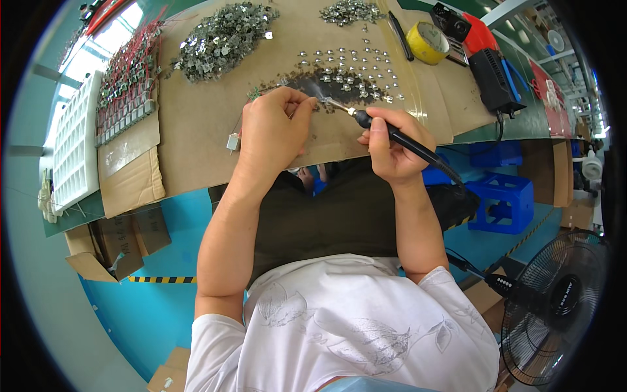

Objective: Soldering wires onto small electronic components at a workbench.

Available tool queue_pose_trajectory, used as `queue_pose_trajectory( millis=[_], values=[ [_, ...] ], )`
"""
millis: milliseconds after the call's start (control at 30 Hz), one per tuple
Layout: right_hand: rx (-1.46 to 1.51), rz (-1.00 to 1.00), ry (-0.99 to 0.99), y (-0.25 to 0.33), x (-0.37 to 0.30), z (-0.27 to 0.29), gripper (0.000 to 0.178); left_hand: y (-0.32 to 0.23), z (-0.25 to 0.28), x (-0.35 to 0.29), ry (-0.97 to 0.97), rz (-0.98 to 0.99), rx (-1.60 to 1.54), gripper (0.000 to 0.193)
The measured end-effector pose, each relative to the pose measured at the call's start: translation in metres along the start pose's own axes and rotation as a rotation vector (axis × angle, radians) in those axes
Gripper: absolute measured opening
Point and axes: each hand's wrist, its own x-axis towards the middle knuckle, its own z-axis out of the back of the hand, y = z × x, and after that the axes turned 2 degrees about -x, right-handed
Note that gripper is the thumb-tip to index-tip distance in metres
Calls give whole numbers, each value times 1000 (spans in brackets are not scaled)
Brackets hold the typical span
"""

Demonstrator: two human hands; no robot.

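My right hand (398, 144) grips a black soldering iron (408, 145) like a pen. Its metal tip points left and meets the fingertips of my left hand (277, 124), where a thin wisp of smoke seems to rise. The left thumb and index finger are pinched together over the cardboard; what lies between them is too small to make out. Beside that hand, a small silver block with a red wire (233, 142) and a green bit (253, 93) show. Just beyond the tip, small shiny metal pieces (353, 67) stand in rows on a dark scorched patch.
A big heap of metal pieces (225, 40) and a smaller one (351, 12) lie at the back. Red-wired parts (127, 91) and a white gridded tray (75, 144) are left. Yellow tape (428, 43) and a black corded box (493, 81) stand right; a fan (555, 304) is lower right.
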Motion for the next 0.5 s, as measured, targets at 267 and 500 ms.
queue_pose_trajectory(
  millis=[267,500],
  values=[
    [186,-196,-98,0,-7,-3,10,12,0,0,-200,-119,-31,14],
    [171,-219,-90,1,-7,-2,10,11,13,-6,-159,-403,331,13]
  ],
)
